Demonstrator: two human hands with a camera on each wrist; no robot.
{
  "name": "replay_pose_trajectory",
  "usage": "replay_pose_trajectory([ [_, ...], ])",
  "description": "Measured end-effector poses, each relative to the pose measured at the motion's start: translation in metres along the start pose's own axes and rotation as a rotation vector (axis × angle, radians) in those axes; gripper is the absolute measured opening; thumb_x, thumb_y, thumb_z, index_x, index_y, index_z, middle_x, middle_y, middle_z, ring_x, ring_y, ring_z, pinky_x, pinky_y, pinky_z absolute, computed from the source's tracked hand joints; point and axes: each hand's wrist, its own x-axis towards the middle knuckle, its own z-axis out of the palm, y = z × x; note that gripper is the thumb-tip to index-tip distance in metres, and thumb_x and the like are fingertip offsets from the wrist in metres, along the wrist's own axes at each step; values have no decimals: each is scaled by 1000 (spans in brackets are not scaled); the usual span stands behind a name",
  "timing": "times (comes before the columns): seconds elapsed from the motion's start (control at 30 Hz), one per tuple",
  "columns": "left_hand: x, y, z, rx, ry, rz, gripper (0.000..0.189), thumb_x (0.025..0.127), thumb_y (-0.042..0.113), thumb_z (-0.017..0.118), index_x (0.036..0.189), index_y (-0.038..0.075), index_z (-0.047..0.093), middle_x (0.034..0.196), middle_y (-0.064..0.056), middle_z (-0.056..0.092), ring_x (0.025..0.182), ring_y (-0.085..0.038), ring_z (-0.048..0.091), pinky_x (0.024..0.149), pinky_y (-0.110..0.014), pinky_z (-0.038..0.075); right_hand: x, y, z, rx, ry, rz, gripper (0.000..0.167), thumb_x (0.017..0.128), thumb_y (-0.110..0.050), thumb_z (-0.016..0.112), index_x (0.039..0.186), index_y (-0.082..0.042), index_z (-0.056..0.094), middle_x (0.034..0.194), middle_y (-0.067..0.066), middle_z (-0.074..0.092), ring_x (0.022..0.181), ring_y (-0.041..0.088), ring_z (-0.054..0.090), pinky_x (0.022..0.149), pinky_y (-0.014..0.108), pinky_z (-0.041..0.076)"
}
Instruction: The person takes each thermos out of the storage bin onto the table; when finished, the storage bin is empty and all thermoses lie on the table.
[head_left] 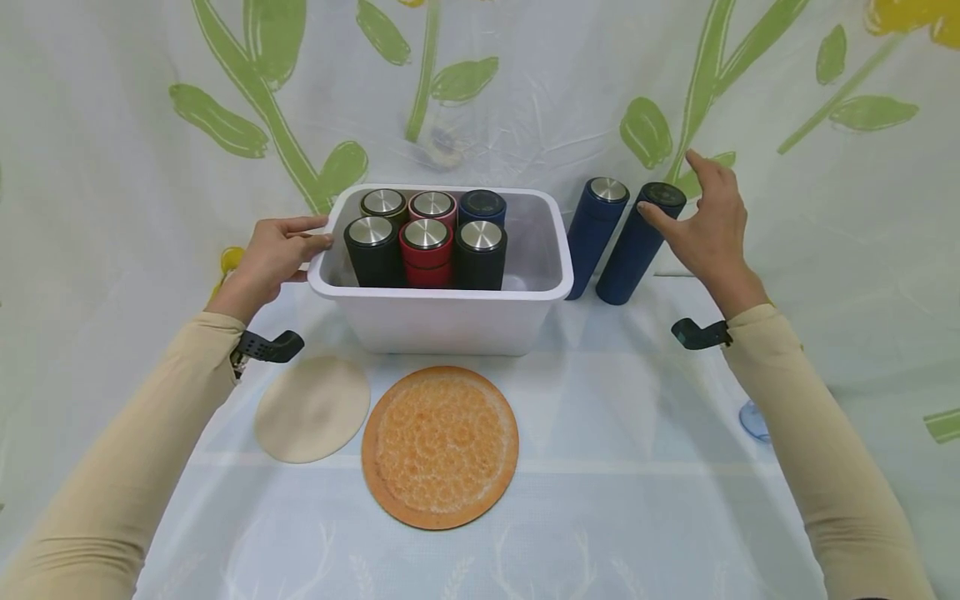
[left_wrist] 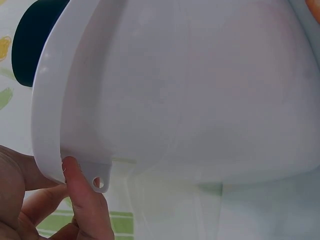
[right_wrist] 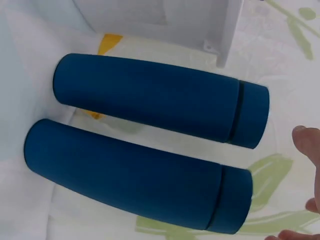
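Observation:
My left hand point(head_left: 277, 254) grips the left end of the white plastic bin point(head_left: 450, 321), its fingers at the rim. In the left wrist view one fingertip point(left_wrist: 72, 167) lies under the rim beside a small tab with a hole. Inside the bin several vacuum flasks stand upright, among them a red flask point(head_left: 427, 271) in front. To its right, two dark blue flasks, one nearer the bin point(head_left: 592, 233) and one farther right point(head_left: 633, 254), stand side by side. My right hand point(head_left: 708, 221) is beside the farther one's lid, thumb and fingers spread and holding nothing.
A round orange-brown mat point(head_left: 440, 450) lies in front of the bin, with a beige disc point(head_left: 312, 410) to its left. A small blue transparent object point(head_left: 753, 421) is partly behind the right sleeve. A leaf-patterned curtain point(head_left: 540, 100) hangs close behind the bin.

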Motion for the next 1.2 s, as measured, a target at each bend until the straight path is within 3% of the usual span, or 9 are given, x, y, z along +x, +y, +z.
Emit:
replay_pose_trajectory([
  [0.37, -2, 0, -3, 4, -2, 4, 54, 103, 27, 56, 153, 15, 42, 148, -19, 48, 127, -35, 50, 83, -32, 55, -5, -16, -1, 36, 39, -68, 78, 86, -33, 79, 152, -11, 43, 151, 8, 44, 137, 20, 40, 99, 48, 46],
  [0.5, -2, 0, -3, -1, -1, 6, 54, 103, 27, 57, 153, 15, 42, 148, -19, 48, 127, -34, 51, 76, -26, 55, -7, -19, -3, 39, 40, -72, 78, 86, -34, 79, 151, -11, 44, 151, 8, 45, 137, 20, 41, 98, 49, 47],
  [0.77, -4, 0, -1, 2, -7, 13, 54, 103, 27, 57, 153, 14, 42, 143, -21, 52, 126, -34, 53, 76, -26, 54, -14, -27, -4, 46, 34, -69, 77, 86, -34, 79, 151, -12, 44, 151, 6, 44, 138, 16, 39, 101, 47, 47],
  [1.0, -5, 0, 0, 5, -1, 18, 53, 103, 27, 57, 153, 14, 43, 140, -22, 55, 125, -33, 54, 75, -26, 54, -20, -41, -2, 89, 82, -187, 73, 84, -28, 82, 146, -6, 50, 147, 10, 49, 136, 14, 41, 97, 49, 49],
  [1.2, -3, -1, 0, 12, -2, 15, 54, 103, 28, 56, 153, 14, 42, 142, -21, 53, 126, -34, 53, 79, -29, 54, -27, -62, -1, 129, 102, -295, 70, 84, -26, 83, 145, -8, 52, 146, 8, 51, 136, 11, 41, 100, 41, 49],
])
